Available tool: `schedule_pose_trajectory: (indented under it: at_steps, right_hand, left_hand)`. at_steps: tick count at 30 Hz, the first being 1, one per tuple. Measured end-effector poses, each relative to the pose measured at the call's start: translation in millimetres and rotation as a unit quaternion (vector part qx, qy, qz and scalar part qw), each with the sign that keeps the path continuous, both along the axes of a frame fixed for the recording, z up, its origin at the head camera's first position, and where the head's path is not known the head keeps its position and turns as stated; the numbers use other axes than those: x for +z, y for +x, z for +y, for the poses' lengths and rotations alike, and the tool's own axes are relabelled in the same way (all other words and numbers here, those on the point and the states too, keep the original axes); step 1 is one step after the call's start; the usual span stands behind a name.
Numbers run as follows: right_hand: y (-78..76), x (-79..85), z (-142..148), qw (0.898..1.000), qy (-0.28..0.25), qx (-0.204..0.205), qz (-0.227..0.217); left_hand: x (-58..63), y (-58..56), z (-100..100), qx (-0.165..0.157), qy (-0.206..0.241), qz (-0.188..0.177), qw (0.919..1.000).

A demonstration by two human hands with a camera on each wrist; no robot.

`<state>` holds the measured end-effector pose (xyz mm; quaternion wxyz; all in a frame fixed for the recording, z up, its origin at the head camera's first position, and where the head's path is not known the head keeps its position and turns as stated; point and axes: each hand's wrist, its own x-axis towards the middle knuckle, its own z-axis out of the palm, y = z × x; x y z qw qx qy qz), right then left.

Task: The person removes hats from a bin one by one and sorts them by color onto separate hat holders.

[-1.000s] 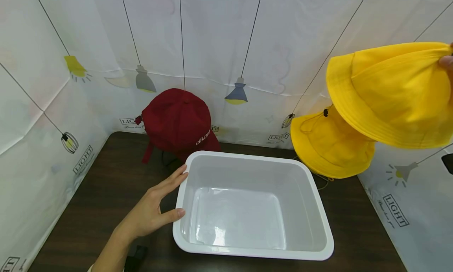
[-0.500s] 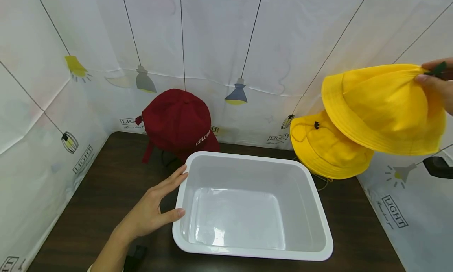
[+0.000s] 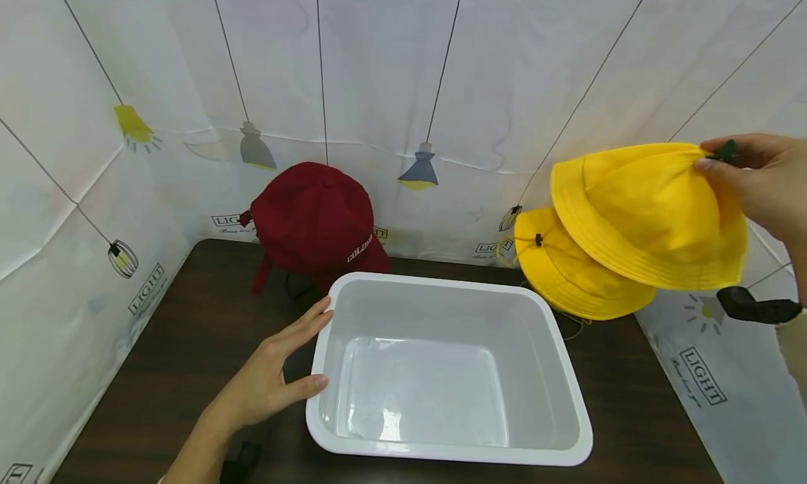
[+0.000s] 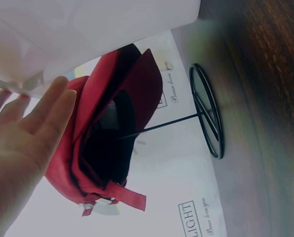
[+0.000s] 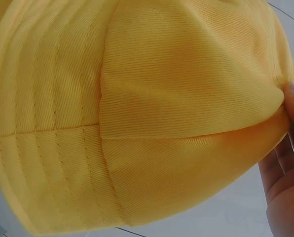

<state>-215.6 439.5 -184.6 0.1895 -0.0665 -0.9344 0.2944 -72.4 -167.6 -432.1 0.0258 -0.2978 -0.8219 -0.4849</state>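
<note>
My right hand (image 3: 756, 179) pinches a yellow bucket hat (image 3: 656, 218) by the top of its crown, where a small green leaf-like tab sticks out. The held hat is tilted, brim down and to the left, and overlaps a second yellow bucket hat (image 3: 567, 274) at the back right. In the right wrist view the yellow crown (image 5: 186, 74) fills most of the picture, with thumb and fingers at its tip. My left hand (image 3: 271, 375) rests with extended fingers and thumb on the left rim of a white plastic basin (image 3: 441, 452), whose inside is bare.
A dark red baseball cap (image 3: 315, 214) sits behind the basin's left corner; the left wrist view shows it on a thin black stand (image 4: 206, 111). Printed white cloth (image 3: 366, 64) walls the dark wooden table (image 3: 164, 372) at back and sides.
My right hand has come in from the right edge, moving left and down with the yellow bucket hat. My left hand and the basin stay in place.
</note>
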Motion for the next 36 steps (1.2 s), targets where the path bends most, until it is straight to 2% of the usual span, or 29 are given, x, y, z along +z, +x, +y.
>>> schedule_pose_trajectory:
  at_steps: [8,10,17,29,36]
  right_hand:
    - [-1.3,-13.7,3,0.998,0.056,-0.012,-0.026]
    - [-0.7,-16.9,5,0.998,0.058,-0.013,-0.033]
    - [-2.3,-27.2,2,0.999,0.033,0.024,-0.020]
    - [-5.7,-41.8,-3,0.997,0.055,0.023,-0.049]
    - [-3.7,-54.9,3,0.996,0.048,0.034,-0.066]
  left_hand:
    - [0.1,-0.4,1,-0.001,0.004,-0.003,1.0000]
    - [0.4,-0.2,1,-0.003,0.005,-0.004,1.0000]
    - [-0.4,0.2,1,-0.003,0.009,-0.005,0.9999]
    - [-0.4,0.2,1,-0.002,0.006,-0.005,1.0000]
    - [0.2,0.9,1,0.000,0.003,-0.004,1.0000]
